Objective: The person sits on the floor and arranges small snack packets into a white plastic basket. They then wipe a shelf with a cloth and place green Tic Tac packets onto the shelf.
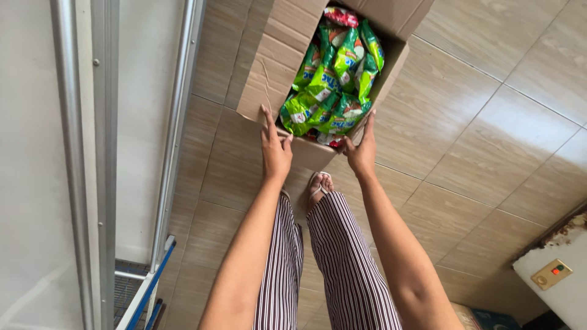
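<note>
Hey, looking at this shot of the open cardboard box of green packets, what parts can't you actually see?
Head view:
- Brown cardboard box: far end cut off by the top edge.
- Green snack packets: lower layers hidden by those on top.
- Left hand and right hand: palm sides hidden against the box's near wall.
- Sandalled foot: the other foot is hidden by the left arm.
</note>
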